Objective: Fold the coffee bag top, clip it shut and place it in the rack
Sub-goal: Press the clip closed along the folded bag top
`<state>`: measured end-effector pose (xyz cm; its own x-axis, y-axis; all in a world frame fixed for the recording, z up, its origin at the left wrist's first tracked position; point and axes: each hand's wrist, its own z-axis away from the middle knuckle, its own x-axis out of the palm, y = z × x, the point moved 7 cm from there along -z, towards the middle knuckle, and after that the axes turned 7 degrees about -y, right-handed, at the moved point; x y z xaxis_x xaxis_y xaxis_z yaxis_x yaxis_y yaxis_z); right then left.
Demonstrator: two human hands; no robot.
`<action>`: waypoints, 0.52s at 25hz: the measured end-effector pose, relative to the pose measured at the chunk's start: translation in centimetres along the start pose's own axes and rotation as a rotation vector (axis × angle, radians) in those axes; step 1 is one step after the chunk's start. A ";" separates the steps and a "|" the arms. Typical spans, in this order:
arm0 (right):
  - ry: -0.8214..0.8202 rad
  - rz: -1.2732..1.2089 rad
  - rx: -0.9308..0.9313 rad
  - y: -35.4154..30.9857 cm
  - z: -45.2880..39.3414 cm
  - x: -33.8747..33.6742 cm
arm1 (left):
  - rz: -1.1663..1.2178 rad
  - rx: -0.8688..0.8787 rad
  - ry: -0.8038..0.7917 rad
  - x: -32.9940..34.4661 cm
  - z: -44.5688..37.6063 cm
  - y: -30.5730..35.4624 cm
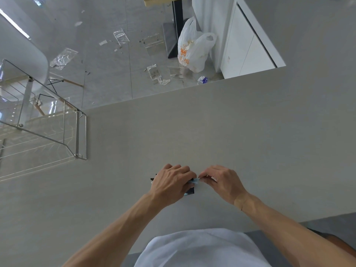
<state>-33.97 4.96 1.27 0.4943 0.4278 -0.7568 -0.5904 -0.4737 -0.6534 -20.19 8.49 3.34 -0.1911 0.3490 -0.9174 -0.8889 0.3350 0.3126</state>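
Low in the middle of the frame, the person leans over the pale grey surface with both hands close together on a small dark coffee bag. The left hand lies over most of the bag, its grip closed down on it, so only a dark corner shows below the knuckles and a dark tip pokes out at the hand's far left. The right hand pinches a pale blue piece between the two hands; whether that is the bag's folded top or a clip is too small to tell. The grip of that hand is pressed together on it. To my eye this is the folding or clipping step, not yet finished, since the bag lies on the surface and well apart from the wire rack at the left edge of the frame. The next move calls for keeping the fold flat and tight while the clip goes over it, then lifting the bag across to the left into the rack. A loosened fold could spring open.
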 end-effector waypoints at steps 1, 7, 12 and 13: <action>0.004 0.000 0.005 0.0 0.2 0.1 | -0.003 0.002 -0.007 0.0 -0.1 0.1; 0.080 0.029 -0.003 -0.4 0.4 0.0 | 0.024 0.000 -0.009 0.1 0.0 0.5; 0.083 0.011 0.020 -0.1 0.9 0.5 | 0.124 -0.078 0.021 0.1 -0.2 0.0; 0.081 0.008 0.025 0.0 1.0 0.6 | 0.119 -0.072 0.013 0.2 -0.2 0.2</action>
<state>-34.31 6.03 0.83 0.5386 0.3598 -0.7619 -0.6100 -0.4572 -0.6472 -20.46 8.42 3.19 -0.3022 0.3715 -0.8779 -0.8871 0.2276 0.4017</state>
